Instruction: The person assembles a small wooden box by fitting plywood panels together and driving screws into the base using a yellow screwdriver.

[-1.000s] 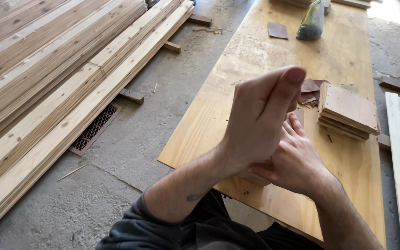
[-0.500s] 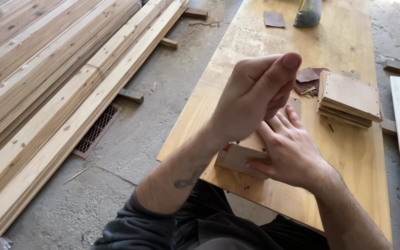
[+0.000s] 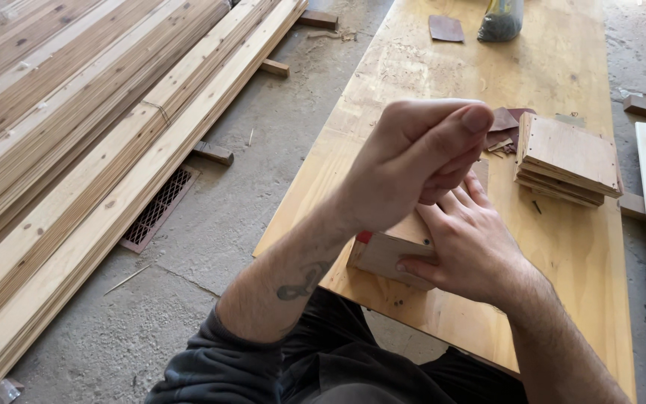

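Both hands meet over the near edge of the worktop, a long plywood sheet running away from the person. Right hand grips a small wooden block from its right side, fingers wrapped along the top and the thumb pressed on the near face, holding it just above or on the worktop edge; which of the two cannot be told. Left hand sits directly above the block, fingers curled tight and thumb laid along them as if pinching something small against the block's top, but whatever it may hold is hidden, so its grasp cannot be told for sure. The block lies below the left hand and left of the right palm, its long axis running roughly left to right across the worktop, with a spot of red showing at its left end. The right hand is the one in full contact; the left only bears on the top. Just beyond the hands, to the right, sits a stack of square wooden tiles, with dark scraps of sandpaper beside it. Further off lie another dark sheet and a bagged item. Long timber boards lie on the concrete floor to the left.
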